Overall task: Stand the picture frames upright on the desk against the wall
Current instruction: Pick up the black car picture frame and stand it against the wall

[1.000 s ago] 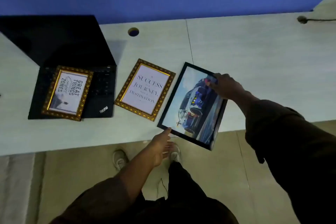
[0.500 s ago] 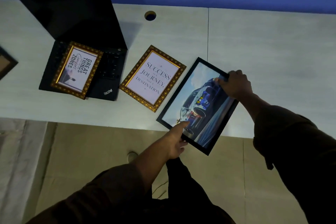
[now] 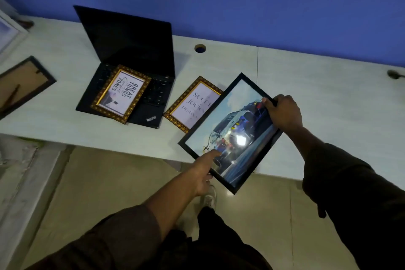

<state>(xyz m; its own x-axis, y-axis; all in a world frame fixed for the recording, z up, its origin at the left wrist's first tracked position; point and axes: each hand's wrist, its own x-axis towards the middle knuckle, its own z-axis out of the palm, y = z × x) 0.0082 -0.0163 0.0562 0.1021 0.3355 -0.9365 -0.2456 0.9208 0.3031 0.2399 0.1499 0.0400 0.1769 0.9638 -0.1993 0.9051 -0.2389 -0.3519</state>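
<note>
A black frame with a car picture [image 3: 236, 125] is lifted off the white desk [image 3: 328, 94], tilted, over the desk's front edge. My right hand [image 3: 283, 114] grips its upper right edge. My left hand [image 3: 202, 173] holds its lower left edge, with a finger on the glass. A gold frame reading "Success" [image 3: 192, 104] lies flat, partly hidden by the car frame. Another gold frame reading "Great Things" [image 3: 121, 93] lies on a laptop's keyboard. A dark frame [image 3: 19, 85] lies face down at the far left.
An open black laptop [image 3: 131, 50] stands on the desk near the blue wall [image 3: 241, 2]. A cable hole [image 3: 200, 48] is behind the gold frames. A white frame [image 3: 8, 30] leans at the far left. A dark cable end [image 3: 394, 74] lies at the right.
Both hands have raised the car frame off the desk; it now covers part of the "Success" frame. The view has shifted, showing the face-down frame at left.
</note>
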